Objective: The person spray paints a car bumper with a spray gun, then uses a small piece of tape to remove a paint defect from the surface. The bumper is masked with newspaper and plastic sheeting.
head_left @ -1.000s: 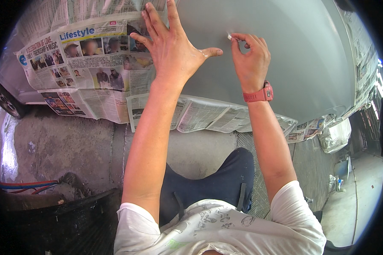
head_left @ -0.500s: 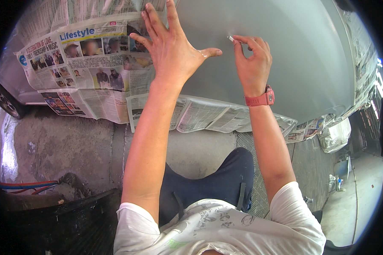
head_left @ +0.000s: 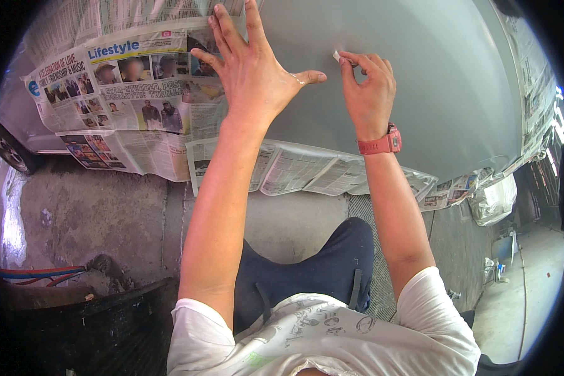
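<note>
A grey car body panel [head_left: 432, 81] fills the upper middle and right. My left hand [head_left: 250, 69] lies with fingers spread across the border of the newspaper [head_left: 138, 94] taped over the car and the bare panel; a whitish smear marks its thumb. Between the thumb and index finger of my right hand [head_left: 371, 88] is pinched a small folded white piece [head_left: 337, 56], perhaps paper or cloth; its kind is unclear. This piece touches or nearly touches the panel. A red watch [head_left: 382, 141] circles my right wrist.
More newspaper [head_left: 307, 169] hangs along the panel's lower edge. A car wheel [head_left: 9, 144] shows at far left. Red and blue hoses [head_left: 41, 274] lie at lower left beside a black sheet-like thing [head_left: 106, 332]. A pale plastic-wrapped bundle [head_left: 494, 199] sits at the right.
My right hand has shifted slightly to the left with the white piece, which now sits at a different tilt. My left hand stays in place.
</note>
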`<move>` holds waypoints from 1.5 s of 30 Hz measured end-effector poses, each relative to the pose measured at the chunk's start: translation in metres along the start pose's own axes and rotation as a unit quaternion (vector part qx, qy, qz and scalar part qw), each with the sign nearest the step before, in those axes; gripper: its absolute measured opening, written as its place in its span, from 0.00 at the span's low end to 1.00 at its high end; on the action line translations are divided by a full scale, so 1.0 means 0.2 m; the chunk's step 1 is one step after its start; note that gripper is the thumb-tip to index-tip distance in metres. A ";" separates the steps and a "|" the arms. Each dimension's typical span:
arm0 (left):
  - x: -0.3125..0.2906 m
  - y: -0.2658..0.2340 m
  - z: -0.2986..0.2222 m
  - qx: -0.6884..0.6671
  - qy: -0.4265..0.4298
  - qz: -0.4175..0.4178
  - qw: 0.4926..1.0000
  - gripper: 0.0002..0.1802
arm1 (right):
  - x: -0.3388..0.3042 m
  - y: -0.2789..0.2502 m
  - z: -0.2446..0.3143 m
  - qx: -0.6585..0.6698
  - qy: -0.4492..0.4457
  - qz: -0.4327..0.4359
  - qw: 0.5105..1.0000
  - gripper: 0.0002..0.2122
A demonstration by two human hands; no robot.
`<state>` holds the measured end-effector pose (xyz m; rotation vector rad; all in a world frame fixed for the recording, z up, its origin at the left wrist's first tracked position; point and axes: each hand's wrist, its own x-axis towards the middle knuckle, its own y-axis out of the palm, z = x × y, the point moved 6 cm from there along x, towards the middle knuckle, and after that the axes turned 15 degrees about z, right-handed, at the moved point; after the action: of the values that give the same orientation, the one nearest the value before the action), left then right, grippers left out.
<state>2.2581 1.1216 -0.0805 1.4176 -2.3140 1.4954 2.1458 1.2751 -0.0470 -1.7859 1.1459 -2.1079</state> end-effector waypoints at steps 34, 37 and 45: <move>-0.02 0.02 0.12 -0.155 0.160 -0.233 0.947 0.56 | -0.62 -0.06 -0.15 0.391 0.216 0.029 0.894 0.07; 0.00 0.01 0.18 -0.183 0.195 -0.245 0.932 0.47 | -0.75 -0.01 -0.13 0.547 0.273 0.042 0.791 0.13; -0.40 0.10 0.06 -0.028 0.267 -0.092 0.959 0.27 | -1.09 0.17 -0.12 0.762 0.342 0.110 0.538 0.14</move>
<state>2.2962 1.1691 -0.1385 1.0139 -1.8297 1.5089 2.1742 1.3845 -0.2380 0.0479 -0.5927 -2.1479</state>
